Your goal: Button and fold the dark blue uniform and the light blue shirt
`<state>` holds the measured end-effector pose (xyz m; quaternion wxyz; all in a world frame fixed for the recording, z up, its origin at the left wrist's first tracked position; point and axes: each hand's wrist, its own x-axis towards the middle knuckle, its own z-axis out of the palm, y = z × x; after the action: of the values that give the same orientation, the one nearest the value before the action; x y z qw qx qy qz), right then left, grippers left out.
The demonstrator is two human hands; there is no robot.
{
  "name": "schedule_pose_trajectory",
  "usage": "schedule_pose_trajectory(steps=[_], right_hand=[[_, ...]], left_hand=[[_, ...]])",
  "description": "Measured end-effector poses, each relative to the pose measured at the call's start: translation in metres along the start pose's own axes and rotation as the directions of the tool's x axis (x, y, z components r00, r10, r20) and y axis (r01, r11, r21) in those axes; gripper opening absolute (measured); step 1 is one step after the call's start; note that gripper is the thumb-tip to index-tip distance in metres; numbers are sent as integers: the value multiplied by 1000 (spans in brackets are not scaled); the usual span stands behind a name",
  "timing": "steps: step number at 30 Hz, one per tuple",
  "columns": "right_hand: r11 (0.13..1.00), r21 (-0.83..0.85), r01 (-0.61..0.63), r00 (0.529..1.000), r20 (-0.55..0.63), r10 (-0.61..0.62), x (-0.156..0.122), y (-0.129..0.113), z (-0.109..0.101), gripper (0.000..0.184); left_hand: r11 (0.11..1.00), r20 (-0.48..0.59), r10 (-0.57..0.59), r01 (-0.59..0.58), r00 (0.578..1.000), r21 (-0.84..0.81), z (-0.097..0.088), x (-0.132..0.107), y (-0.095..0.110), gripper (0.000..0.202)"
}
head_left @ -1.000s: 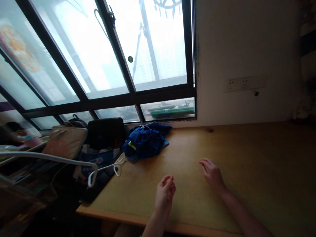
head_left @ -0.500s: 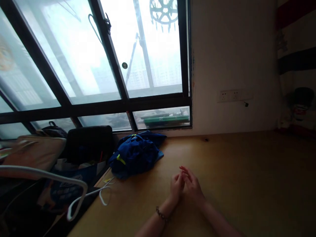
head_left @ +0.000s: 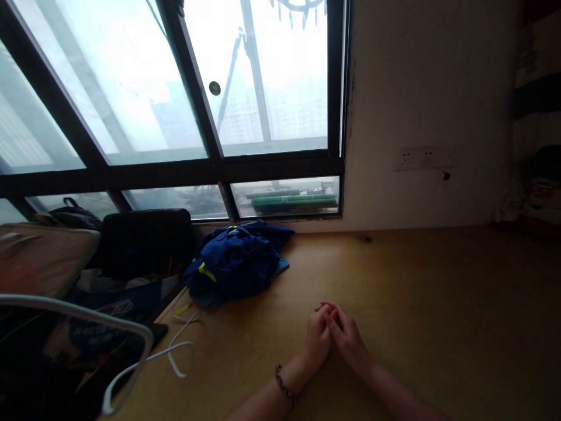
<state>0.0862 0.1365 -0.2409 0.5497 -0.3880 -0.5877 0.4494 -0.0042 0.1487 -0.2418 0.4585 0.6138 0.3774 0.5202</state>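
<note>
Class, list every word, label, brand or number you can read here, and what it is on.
No text is legible.
Blue and white bag: oval red and blue logo, too blurred to read.
White wall socket plate: no readable marks.

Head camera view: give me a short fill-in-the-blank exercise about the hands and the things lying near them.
1. The left hand and the right hand are brought ____, fingers touching, and hold nothing.
2. A dark beaded bracelet sits on the ____ wrist.
3. The crumpled garment lying below the window is ____ in colour.

Missing words: together; left; blue.
</note>
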Motion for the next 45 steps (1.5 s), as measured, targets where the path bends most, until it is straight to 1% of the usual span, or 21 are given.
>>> schedule_pose_trajectory(steps=[2,3,6,8,10,12,13,15,16,17,20,23,25,27,31,35,40,42,45], right_hand=[[1000,20,2,1000,3,-2,1,-2,-2,33],[1000,28,0,1000,0,0,1,-3,-3,33],[996,75,-37,999,-25,39,3,-2,-6,37],[988,131,-78,995,-45,85,5,-1,-7,38],[971,201,-130,989,-48,143,5,0,-6,39],[934,282,-220,975,23,223,5,0,-5,40],[908,325,-265,964,78,253,4,-1,-4,39],[854,402,-330,942,193,273,2,-5,-4,36],[832,433,-346,934,240,263,1,-7,-4,34],[815,460,-353,929,274,248,1,-10,-4,32],[782,497,-376,915,335,227,-1,-14,-6,31],[780,491,-387,909,344,235,0,-12,-8,33],[782,479,-399,907,334,258,0,-8,-8,32],[790,462,-403,909,305,285,1,-5,-8,30],[828,425,-365,930,210,302,3,0,-7,25],[837,414,-358,934,167,316,5,4,-6,24],[806,426,-411,911,184,368,6,9,-6,17],[802,421,-425,905,194,378,5,8,-6,15],[805,396,-442,897,209,390,5,6,-5,17]], left_hand=[[999,15,28,-27,1000,-40,1,-6,6,9],[998,22,37,-36,999,-59,1,-8,8,10],[994,21,38,-36,999,-104,4,-11,10,22],[985,16,-13,16,1000,-171,5,-8,8,24],[950,62,-121,134,991,-284,5,-4,5,18],[864,176,-244,296,954,-408,2,-1,2,17],[809,248,-290,375,924,-453,1,-1,1,18],[705,378,-340,499,861,-503,-3,0,1,21],[668,421,-347,536,838,-516,-5,0,0,22],[643,449,-347,557,824,-525,-7,-1,0,21],[605,477,-335,573,813,-552,-10,-2,0,21],[597,515,-321,592,795,-541,-10,-2,1,22],[612,545,-301,597,782,-519,-9,-2,2,22],[636,558,-281,587,780,-500,-8,-1,3,24],[670,519,-282,553,807,-496,-3,-3,6,25],[708,470,-292,519,833,-479,0,-6,8,20],[740,470,-325,530,821,-415,1,-6,5,15],[737,476,-336,541,813,-405,1,-6,1,14],[729,472,-359,558,805,-397,0,-7,-2,15]])
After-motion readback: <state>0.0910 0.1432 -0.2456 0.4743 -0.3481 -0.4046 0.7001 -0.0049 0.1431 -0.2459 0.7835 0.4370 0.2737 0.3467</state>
